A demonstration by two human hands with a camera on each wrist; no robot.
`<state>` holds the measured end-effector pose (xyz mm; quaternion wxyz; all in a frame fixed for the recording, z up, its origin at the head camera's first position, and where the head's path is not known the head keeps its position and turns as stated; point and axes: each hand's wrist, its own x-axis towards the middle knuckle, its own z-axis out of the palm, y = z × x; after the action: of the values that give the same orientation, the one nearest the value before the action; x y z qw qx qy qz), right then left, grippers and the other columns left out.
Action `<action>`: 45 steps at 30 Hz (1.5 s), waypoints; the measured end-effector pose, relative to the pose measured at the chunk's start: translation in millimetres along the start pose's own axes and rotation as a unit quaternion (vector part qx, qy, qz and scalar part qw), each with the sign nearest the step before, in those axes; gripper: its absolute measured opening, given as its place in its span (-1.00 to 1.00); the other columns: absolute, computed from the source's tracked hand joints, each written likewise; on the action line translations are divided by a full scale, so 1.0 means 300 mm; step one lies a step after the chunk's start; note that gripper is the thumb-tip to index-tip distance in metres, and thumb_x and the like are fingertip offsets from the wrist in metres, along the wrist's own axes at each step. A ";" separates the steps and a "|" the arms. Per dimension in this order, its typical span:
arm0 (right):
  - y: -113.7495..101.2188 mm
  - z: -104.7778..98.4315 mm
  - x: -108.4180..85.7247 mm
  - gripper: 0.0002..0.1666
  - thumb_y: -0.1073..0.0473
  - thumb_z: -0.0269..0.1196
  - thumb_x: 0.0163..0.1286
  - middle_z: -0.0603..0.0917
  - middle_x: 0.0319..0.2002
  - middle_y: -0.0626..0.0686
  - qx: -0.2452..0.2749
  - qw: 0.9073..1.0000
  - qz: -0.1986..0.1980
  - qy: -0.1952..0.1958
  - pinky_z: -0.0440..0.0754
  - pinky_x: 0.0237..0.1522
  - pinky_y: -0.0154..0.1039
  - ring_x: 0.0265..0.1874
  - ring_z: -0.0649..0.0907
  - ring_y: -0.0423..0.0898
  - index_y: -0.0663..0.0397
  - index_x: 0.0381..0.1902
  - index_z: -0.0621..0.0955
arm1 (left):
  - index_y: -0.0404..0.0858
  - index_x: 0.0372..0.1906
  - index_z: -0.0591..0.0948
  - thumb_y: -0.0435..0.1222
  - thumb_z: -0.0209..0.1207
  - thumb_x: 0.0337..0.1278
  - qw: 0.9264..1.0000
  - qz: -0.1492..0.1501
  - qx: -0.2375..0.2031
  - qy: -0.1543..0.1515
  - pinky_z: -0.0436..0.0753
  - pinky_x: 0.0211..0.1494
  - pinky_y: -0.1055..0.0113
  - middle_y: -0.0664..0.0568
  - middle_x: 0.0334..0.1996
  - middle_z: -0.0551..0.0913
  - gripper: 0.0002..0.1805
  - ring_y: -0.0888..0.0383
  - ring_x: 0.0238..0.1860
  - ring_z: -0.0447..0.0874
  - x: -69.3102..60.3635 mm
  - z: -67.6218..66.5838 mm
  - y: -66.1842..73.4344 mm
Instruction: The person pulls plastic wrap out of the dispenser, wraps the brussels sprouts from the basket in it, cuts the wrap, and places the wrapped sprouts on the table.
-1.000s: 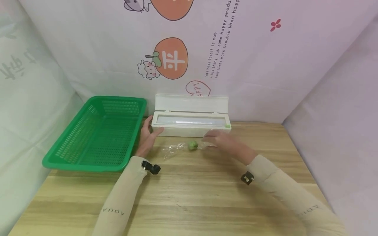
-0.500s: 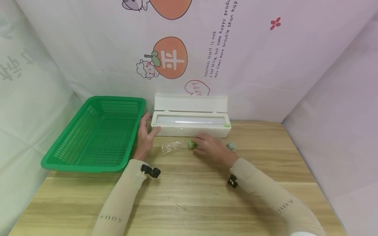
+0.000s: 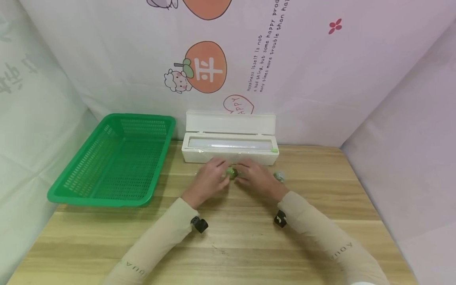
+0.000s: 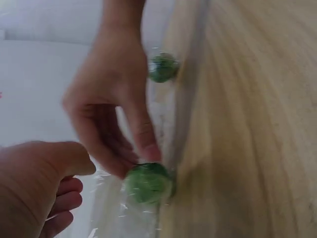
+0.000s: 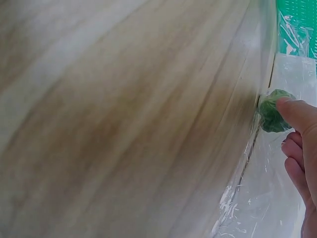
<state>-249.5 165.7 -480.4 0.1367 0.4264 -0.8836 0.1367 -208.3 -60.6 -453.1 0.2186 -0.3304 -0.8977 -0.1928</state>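
A small green Brussels sprout (image 3: 232, 172) in clear plastic film lies in front of a white cling film dispenser (image 3: 229, 157). My right hand (image 3: 254, 176) pinches it from the right; the thumb rests on its side in the right wrist view. My left hand (image 3: 210, 178) is close on the sprout's left. In the left wrist view, that hand (image 4: 37, 183) has loosely bent fingers and stands apart from the sprout (image 4: 148, 184). A second film-wrapped sprout (image 3: 279, 176) lies to the right, beyond my right hand. Film (image 5: 294, 37) stretches out past the pinched sprout.
The dispenser's lid (image 3: 230, 122) stands up against the printed cloth backdrop (image 3: 303, 87), with the film roll (image 3: 229, 144) showing inside. A green plastic basket (image 3: 122, 204) is at the left on the wooden table (image 3: 242, 253). Cloth walls stand on both sides.
My right hand has moved left from beside the sprout and pinches it, leaving the second sprout in sight. My left hand has left the dispenser's left end and come to the sprout.
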 end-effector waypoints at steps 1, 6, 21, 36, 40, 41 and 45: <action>0.001 0.003 0.000 -0.44 0.13 0.54 0.29 0.76 0.11 0.10 0.001 1.000 0.003 -0.001 0.77 0.23 -0.14 0.11 0.74 0.01 0.13 0.22 0.69 | -0.33 0.07 0.71 -0.36 0.45 0.16 1.000 -0.002 0.009 -0.010 0.79 0.18 0.23 -0.10 -0.04 0.75 -0.64 -0.01 0.04 0.72 0.002 0.013 0.000; 0.000 0.012 0.002 -0.44 0.11 0.53 0.31 0.77 0.13 0.10 0.006 1.000 0.019 0.001 0.75 0.27 -0.09 0.14 0.74 0.02 0.11 0.23 0.68 | -0.31 0.09 0.73 -0.38 0.47 0.13 0.999 -0.014 0.006 -0.045 0.77 0.19 0.18 -0.10 -0.05 0.73 -0.60 -0.01 0.04 0.70 0.010 0.061 -0.011; 0.003 0.033 0.033 -0.43 0.09 0.52 0.33 0.74 0.22 0.13 0.034 0.998 0.043 0.015 0.65 0.41 0.00 0.25 0.70 0.08 0.12 0.25 0.66 | -0.28 0.14 0.71 -0.38 0.54 0.04 0.996 -0.043 -0.001 -0.077 0.67 0.42 0.06 -0.13 0.09 0.73 -0.51 -0.11 0.21 0.68 0.044 0.119 -0.054; -0.054 -0.017 0.010 -0.58 0.05 0.59 0.24 0.83 -0.13 -0.06 0.122 0.988 0.092 -0.025 0.81 0.01 -0.25 -0.15 0.76 -0.18 0.01 0.02 0.77 | -0.18 0.15 0.73 -0.27 0.55 0.09 0.997 0.004 -0.035 -0.069 0.80 0.14 0.15 -0.06 -0.05 0.74 -0.52 -0.01 0.02 0.72 -0.005 0.076 -0.022; -0.097 -0.046 -0.012 -0.63 0.10 0.57 0.25 0.85 -0.14 -0.02 0.175 0.976 0.112 -0.065 0.84 -0.08 -0.30 -0.19 0.80 -0.20 0.03 0.00 0.78 | -0.20 0.06 0.76 -0.21 0.55 0.09 0.991 -0.012 -0.067 -0.113 0.81 0.04 0.25 -0.02 -0.12 0.74 -0.58 0.07 -0.07 0.71 -0.028 0.031 0.007; -0.109 -0.052 -0.017 -0.64 0.10 0.57 0.26 0.86 -0.14 -0.02 0.182 0.973 0.119 -0.075 0.84 -0.09 -0.32 -0.19 0.81 -0.19 0.03 0.00 0.78 | -0.21 0.05 0.77 -0.21 0.55 0.10 0.989 -0.017 -0.081 -0.126 0.80 0.05 0.26 -0.02 -0.11 0.75 -0.59 0.08 -0.06 0.71 -0.035 0.021 0.013; -0.144 -0.071 -0.032 -0.65 0.07 0.55 0.29 0.86 -0.12 -0.01 0.196 0.965 0.132 -0.113 0.81 -0.10 -0.40 -0.18 0.81 -0.21 0.03 0.00 0.79 | -0.23 0.06 0.78 -0.23 0.53 0.11 0.976 -0.035 -0.135 -0.166 0.79 0.03 0.27 0.00 -0.12 0.79 -0.61 0.10 -0.08 0.73 -0.054 -0.011 0.035</action>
<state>-206.9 154.3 -458.8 -0.0693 0.3371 -0.8978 0.2747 -189.1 -63.1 -456.8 0.0131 -0.3527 -0.8981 -0.2625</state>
